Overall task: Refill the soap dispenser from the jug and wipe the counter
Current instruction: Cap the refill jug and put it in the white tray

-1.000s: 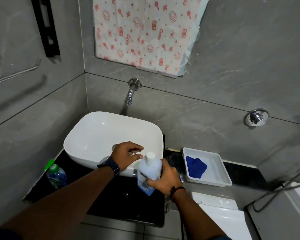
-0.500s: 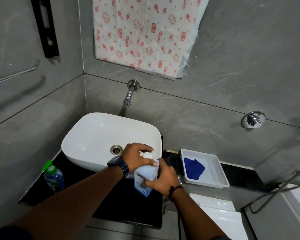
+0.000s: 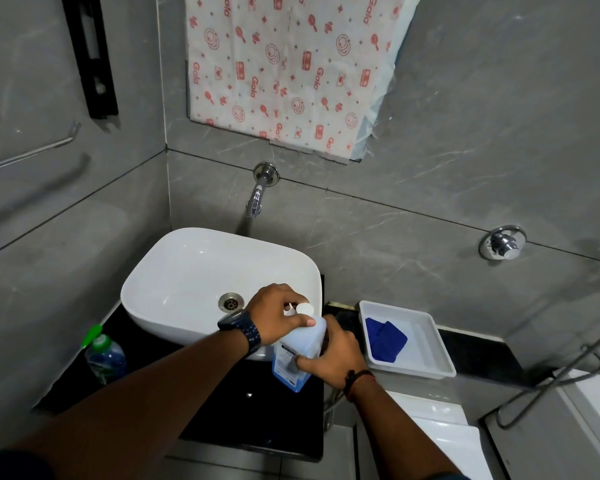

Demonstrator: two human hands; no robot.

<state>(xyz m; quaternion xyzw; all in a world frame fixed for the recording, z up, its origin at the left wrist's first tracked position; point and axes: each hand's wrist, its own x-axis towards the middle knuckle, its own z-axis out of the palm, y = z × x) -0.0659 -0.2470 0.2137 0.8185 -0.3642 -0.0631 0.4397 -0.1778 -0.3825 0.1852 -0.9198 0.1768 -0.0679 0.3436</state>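
Your right hand (image 3: 336,355) grips the jug (image 3: 297,355) on the counter (image 3: 229,420); your left hand (image 3: 278,315) pinches its cap (image 3: 305,309).

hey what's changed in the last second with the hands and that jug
The left hand moved from the basin rim onto the jug's white cap and now grips it. The right hand still holds the jug on the counter. The dispenser bottle and blue cloth stayed put.

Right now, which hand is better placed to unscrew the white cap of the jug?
Left. The left hand already has its fingers around the white cap, while the right hand steadies the body of the jug on the black counter.
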